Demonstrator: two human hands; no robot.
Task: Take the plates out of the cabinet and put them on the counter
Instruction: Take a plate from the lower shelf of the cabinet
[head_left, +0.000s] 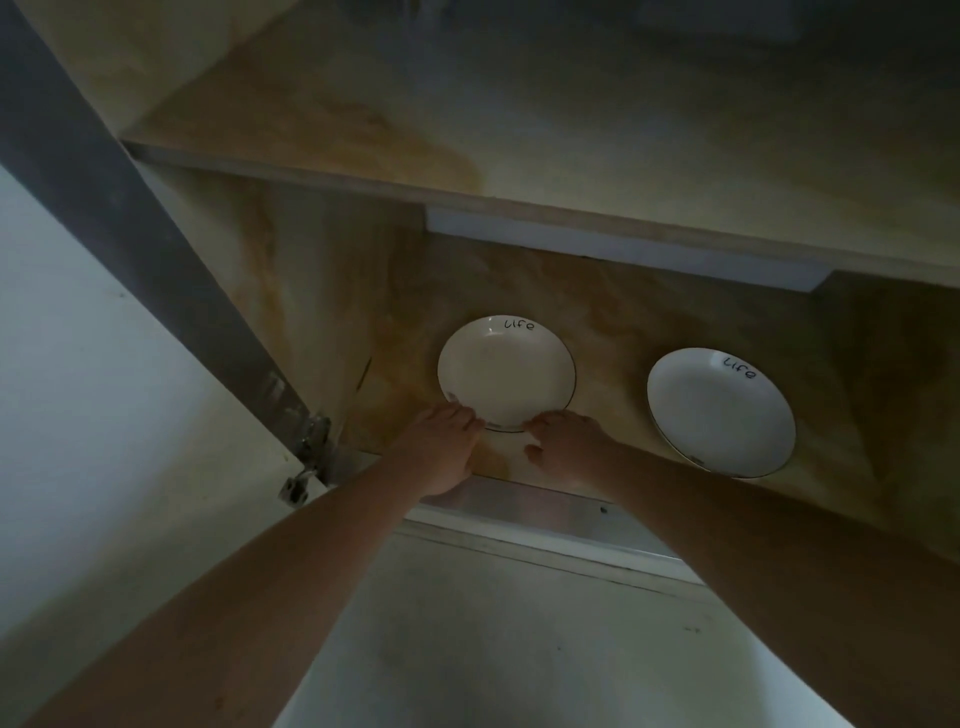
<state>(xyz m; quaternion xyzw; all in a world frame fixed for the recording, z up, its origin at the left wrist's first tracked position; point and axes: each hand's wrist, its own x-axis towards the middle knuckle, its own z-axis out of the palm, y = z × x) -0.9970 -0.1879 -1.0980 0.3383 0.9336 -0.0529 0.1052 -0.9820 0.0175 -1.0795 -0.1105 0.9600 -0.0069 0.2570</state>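
Note:
Two white plates with a thin dark rim and the word "life" lie on the lower cabinet shelf (613, 322). The left plate (506, 371) sits near the shelf's front edge. My left hand (441, 447) grips its near rim on the left side, and my right hand (563, 444) grips the same rim on the right side. Fingers of both hands curl over the edge. The right plate (719, 410) lies untouched farther right, partly over the shelf's front edge as seen from here.
The open cabinet door (130, 223) stands at the left with its hinge (311, 436) low down. An upper shelf board (519, 145) runs above the plates. A pale wall (519, 639) lies below the cabinet. The light is dim.

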